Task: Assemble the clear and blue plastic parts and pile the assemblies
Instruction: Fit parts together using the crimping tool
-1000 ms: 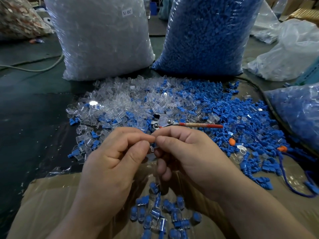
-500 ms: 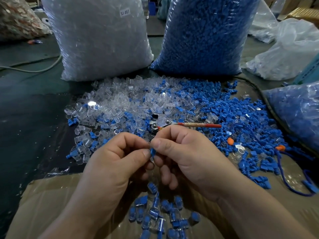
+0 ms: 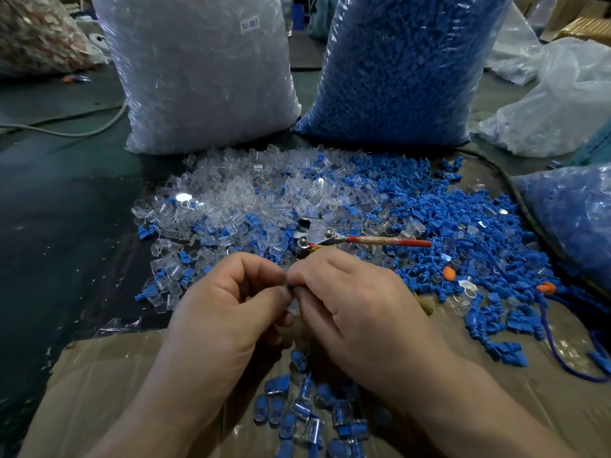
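- In the head view, the left hand (image 3: pixel 228 312) and the right hand (image 3: pixel 350 302) are meeting fingertip to fingertip above a cardboard sheet (image 3: pixel 99 391), both with fingers curled in.
- Each hand is pinching the same small part (image 3: pixel 290 288) between thumb and forefinger. The part is showing only as a dark sliver between the thumbs, too hidden to tell its colour.
- The pile of assemblies (image 3: pixel 304 411), clear shells with blue inside, is lying on the cardboard just below the hands.
- Loose clear parts (image 3: pixel 224 200) are spreading over the dark table beyond the hands on the left, and loose blue parts (image 3: pixel 463 226) are lying on the right. The two are mixing in the middle.
- A red-handled tool (image 3: pixel 363 241) is lying on the mixed parts, just beyond the right knuckles.
- A bag of clear parts (image 3: pixel 205 77) and a bag of blue parts (image 3: pixel 403 67) are standing side by side behind the spread.
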A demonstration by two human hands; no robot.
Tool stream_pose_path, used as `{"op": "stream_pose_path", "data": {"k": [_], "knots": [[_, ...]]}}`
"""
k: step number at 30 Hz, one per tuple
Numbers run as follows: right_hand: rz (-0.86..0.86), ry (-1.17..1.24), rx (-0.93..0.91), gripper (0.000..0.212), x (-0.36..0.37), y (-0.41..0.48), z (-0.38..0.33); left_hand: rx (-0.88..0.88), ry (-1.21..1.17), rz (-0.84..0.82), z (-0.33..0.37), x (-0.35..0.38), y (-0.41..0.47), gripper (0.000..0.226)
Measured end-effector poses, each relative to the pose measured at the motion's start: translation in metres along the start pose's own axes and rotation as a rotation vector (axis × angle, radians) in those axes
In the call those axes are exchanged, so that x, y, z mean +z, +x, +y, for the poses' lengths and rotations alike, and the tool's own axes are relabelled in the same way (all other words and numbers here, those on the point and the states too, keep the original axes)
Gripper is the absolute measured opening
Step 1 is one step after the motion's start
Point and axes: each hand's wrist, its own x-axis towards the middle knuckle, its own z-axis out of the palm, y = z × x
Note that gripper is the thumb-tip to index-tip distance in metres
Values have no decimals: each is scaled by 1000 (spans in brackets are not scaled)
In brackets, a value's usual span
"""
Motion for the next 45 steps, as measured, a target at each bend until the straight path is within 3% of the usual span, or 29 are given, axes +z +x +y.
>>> {"op": "stream_pose_path", "data": {"k": [4,6,10,15,20,25,31,35,45], "knots": [[8,-36,39,25,-2,0,2,-2,-7,38,-1,2,0,18],[48,-208,145,39,-6,2,10,-21,-47,80,1,3,1,20],[-168,-510,441,64,-16,4,35,-72,-129,106,5,1,2,28],[-205,-554,493,71,-15,6,45,-68,-121,87,6,-1,2,32],[-122,-552,460,51,-22,9,44,-60,-158,83,4,-4,5,24],[54,-303,390,48,-35,7,30,-56,-238,95,2,-7,5,15],[-121,-167,247,35,-40,1,16,61,-188,114,0,-16,9,18],[-183,-165,218,41,-37,2,16,181,-108,141,1,-18,9,12],[-252,-172,178,58,-36,0,22,247,-78,136,4,-16,6,16]]}}
